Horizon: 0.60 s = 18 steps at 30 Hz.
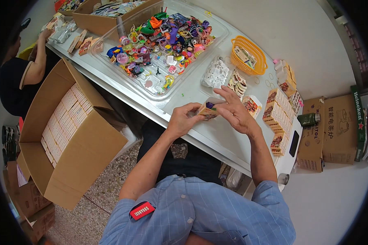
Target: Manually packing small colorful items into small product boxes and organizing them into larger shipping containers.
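Note:
My left hand [183, 121] is closed around a small printed cardboard box [209, 116], held above the front part of the white table. The box's top is open, and something dark purple shows inside. At the box's mouth is my right hand [238, 114], its fingers stretched out and apart, its thumb near the opening. Beyond both hands, a big clear plastic tray [153, 96] holds a heap of small colourful toys [173, 36]. Close past my right hand lie a clear bag of small white pieces [216, 73], a stack of printed cards [237, 83] and another printed box [252, 105].
Rows of filled printed boxes [279, 110] stand at the table's right, with a black phone [294, 143] beside them. An orange basket [261, 68] sits farther back. At left, a large open carton [86, 159] holds packed small boxes. Another person [18, 77] works at far left.

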Each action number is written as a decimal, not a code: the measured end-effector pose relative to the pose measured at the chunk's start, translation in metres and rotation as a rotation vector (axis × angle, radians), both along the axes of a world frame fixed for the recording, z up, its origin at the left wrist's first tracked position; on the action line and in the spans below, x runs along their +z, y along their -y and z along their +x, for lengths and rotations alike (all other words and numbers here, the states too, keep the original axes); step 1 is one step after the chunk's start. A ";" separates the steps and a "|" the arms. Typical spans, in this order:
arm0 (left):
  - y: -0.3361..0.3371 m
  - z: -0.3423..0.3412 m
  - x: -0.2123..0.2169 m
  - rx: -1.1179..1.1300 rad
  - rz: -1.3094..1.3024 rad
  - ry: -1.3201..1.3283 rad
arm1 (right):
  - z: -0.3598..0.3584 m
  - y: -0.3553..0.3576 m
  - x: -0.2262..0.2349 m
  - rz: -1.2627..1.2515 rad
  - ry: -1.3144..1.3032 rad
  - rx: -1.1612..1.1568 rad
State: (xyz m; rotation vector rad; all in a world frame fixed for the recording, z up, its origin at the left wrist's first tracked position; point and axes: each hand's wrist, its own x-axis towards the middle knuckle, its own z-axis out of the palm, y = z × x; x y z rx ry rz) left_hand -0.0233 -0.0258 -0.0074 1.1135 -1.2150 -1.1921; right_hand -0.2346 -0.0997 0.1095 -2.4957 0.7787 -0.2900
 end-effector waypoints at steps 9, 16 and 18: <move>0.001 0.000 -0.005 -0.016 -0.003 -0.054 | 0.013 -0.005 -0.017 0.025 0.218 -0.299; 0.001 0.002 -0.003 -0.015 -0.022 0.024 | -0.004 -0.006 -0.021 0.310 0.524 -0.516; 0.001 0.002 -0.004 -0.023 -0.041 0.038 | -0.006 -0.016 -0.018 0.539 0.720 -0.670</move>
